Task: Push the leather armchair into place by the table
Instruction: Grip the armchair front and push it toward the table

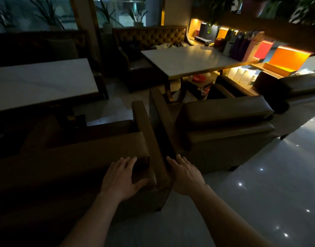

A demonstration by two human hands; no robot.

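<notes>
A brown leather armchair (78, 157) stands in front of me at the lower left, its back toward me, facing a white marble-topped table (39, 82). My left hand (121, 177) rests flat on the right end of its backrest, fingers spread, thumb wrapped round the corner. My right hand (185, 173) lies open against the outer side of the chair's right armrest (149, 132), fingers pointing forward. Neither hand holds anything.
A second leather armchair (222, 132) stands close on the right, a narrow gap between the two. Beyond it is another white table (188, 61) with bags, a tufted sofa (149, 38) and a third chair (292, 86). Glossy tiled floor (260, 202) lies to the right.
</notes>
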